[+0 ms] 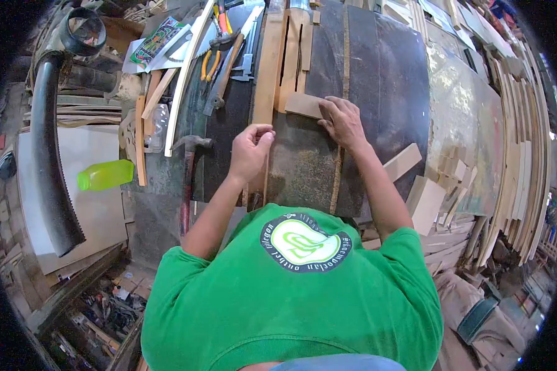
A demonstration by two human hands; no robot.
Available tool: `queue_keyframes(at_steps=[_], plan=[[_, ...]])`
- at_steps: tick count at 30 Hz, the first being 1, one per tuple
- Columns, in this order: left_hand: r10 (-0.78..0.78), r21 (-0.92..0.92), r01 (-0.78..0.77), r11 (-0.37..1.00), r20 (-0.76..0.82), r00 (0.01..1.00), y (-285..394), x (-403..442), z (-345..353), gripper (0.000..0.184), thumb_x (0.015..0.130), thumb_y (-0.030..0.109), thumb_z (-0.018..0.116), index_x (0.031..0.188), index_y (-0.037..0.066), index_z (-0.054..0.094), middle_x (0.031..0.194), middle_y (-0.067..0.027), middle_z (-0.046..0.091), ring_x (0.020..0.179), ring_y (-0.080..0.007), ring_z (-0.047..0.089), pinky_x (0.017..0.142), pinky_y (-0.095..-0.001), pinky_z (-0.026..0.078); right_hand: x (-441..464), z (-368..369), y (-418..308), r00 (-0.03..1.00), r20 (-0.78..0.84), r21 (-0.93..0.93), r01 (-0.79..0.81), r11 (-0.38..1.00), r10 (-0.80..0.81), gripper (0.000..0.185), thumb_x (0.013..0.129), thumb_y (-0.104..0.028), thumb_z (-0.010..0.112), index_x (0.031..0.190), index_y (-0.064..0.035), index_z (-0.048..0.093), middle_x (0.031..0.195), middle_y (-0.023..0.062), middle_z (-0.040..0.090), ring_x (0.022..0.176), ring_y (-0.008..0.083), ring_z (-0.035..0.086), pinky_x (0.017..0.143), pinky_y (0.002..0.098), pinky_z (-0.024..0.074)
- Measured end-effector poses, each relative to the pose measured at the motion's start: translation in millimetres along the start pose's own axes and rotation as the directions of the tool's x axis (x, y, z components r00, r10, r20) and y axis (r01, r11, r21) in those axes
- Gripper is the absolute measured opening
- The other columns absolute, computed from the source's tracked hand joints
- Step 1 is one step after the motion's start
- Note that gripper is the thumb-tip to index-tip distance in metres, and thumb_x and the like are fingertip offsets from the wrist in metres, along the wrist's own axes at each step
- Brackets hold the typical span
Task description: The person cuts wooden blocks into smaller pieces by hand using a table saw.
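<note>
My right hand (342, 122) grips the right end of a short, flat wooden board (303, 106), thumb on the near side and fingers over the far side. The board lies crosswise on the dark worktop (303, 167), at the near end of a slotted wooden piece (289, 59). My left hand (251, 151) is closed, thumb and forefinger pressed together, beside a long wooden strip (268, 74). Whether anything small sits in that pinch is hidden. The two hands are apart, and the left one does not touch the board.
A hammer (190, 167) lies left of my left hand. Beyond it are a handsaw (226, 71), orange-handled pliers (210, 65) and a caliper (246, 67). A green bottle (106, 175) lies farther left. Wood offcuts (403, 162) lie at right, near stacked planks (513, 154).
</note>
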State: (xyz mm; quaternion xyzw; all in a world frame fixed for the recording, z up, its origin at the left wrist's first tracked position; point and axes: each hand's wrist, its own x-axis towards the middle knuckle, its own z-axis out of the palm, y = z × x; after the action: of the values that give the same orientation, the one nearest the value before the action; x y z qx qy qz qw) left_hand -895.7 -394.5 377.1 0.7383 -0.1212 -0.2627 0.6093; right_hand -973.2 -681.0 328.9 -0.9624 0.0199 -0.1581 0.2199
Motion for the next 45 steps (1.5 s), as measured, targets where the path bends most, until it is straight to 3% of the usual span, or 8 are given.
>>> queue_keyframes(at_steps=[8,12,15,18,22,25,30,45], plan=[[0.125,0.338,-0.076,0.938,-0.125,0.984,7.9,30.6,-30.4,0.021,0.098,0.011,0.068,0.116,0.0,0.071,0.1,-0.0054,0.076,0.087,-0.0122,0.071,0.08,-0.0302,0.057,26.3,24.4,-1.9,0.995,0.087,0.017,0.048,0.999,-0.049,0.056,0.081,-0.021,0.084,0.133,-0.0154,0.061,0.137,0.0095,0.061,0.131,0.0324,0.056,0.114,0.0508,0.0389],[0.348,0.556,-0.279,0.783,-0.02,0.937,12.1,59.5,-27.7,0.023,0.092,0.012,0.073,0.113,0.001,0.071,0.105,-0.0133,0.074,0.094,-0.0273,0.073,0.085,-0.0383,0.058,28.0,20.3,-7.4,0.99,0.139,0.034,-0.012,0.999,0.007,0.054,0.084,-0.018,0.083,0.134,-0.0141,0.062,0.138,0.0117,0.059,0.136,0.0347,0.052,0.116,0.0497,0.0384],[0.477,0.763,-0.461,0.454,0.229,0.848,17.1,81.2,-18.0,0.024,0.083,0.017,0.079,0.102,0.006,0.071,0.121,-0.0111,0.068,0.117,-0.031,0.064,0.097,-0.0454,0.052,27.3,20.4,-2.6,0.996,0.083,0.071,-0.018,0.997,0.012,0.054,0.083,-0.016,0.084,0.132,-0.0117,0.063,0.137,0.0127,0.059,0.135,0.0366,0.053,0.118,0.0509,0.0377],[0.489,0.791,-0.541,0.286,0.365,0.792,14.8,99.4,-10.6,0.028,0.082,0.016,0.08,0.106,0.005,0.071,0.126,-0.0125,0.066,0.125,-0.0326,0.061,0.104,-0.0453,0.051,27.4,22.0,9.2,0.996,0.085,0.132,-0.007,0.991,-0.005,0.055,0.081,-0.015,0.084,0.132,-0.0099,0.063,0.136,0.0137,0.06,0.133,0.0376,0.055,0.119,0.0521,0.0382],[0.457,0.813,-0.542,0.212,0.408,0.79,10.9,111.0,-6.4,0.033,0.08,0.019,0.082,0.108,0.007,0.072,0.131,-0.0118,0.065,0.13,-0.0325,0.058,0.107,-0.0447,0.049,26.3,23.2,10.4,0.997,0.055,0.13,0.049,0.99,-0.056,0.054,0.078,-0.017,0.086,0.127,-0.009,0.067,0.134,0.014,0.063,0.128,0.0358,0.059,0.115,0.0494,0.0425],[0.427,0.827,-0.527,0.195,0.412,0.805,12.4,109.3,0.0,0.037,0.078,0.02,0.083,0.112,0.008,0.072,0.133,-0.0093,0.065,0.135,-0.0319,0.054,0.112,-0.0477,0.045,26.5,22.5,9.6,0.997,0.025,0.108,0.071,0.992,-0.074,0.053,0.076,-0.019,0.087,0.124,-0.0091,0.068,0.132,0.0138,0.065,0.125,0.0341,0.06,0.112,0.0483,0.0449],[0.314,0.853,-0.518,-0.056,0.508,0.802,10.6,111.1,12.5,0.041,0.076,0.023,0.085,0.113,0.008,0.072,0.136,-0.0036,0.065,0.145,-0.0305,0.046,0.119,-0.0583,0.033,26.9,23.0,9.9,0.997,0.032,0.097,0.073,0.993,-0.077,0.052,0.077,-0.022,0.087,0.124,-0.0094,0.068,0.132,0.0126,0.065,0.125,0.0333,0.061,0.111,0.0482,0.0451],[0.256,0.847,-0.516,-0.124,0.53,0.808,14.6,129.8,15.7,0.033,0.081,0.021,0.08,0.111,0.008,0.073,0.129,-0.0035,0.067,0.142,-0.0296,0.049,0.12,-0.0627,0.031,36.8,17.7,9.5,0.997,0.07,0.037,0.038,0.999,-0.04,0.05,0.078,-0.023,0.085,0.125,-0.0128,0.069,0.134,0.008,0.065,0.125,0.0316,0.06,0.108,0.0471,0.0466]])
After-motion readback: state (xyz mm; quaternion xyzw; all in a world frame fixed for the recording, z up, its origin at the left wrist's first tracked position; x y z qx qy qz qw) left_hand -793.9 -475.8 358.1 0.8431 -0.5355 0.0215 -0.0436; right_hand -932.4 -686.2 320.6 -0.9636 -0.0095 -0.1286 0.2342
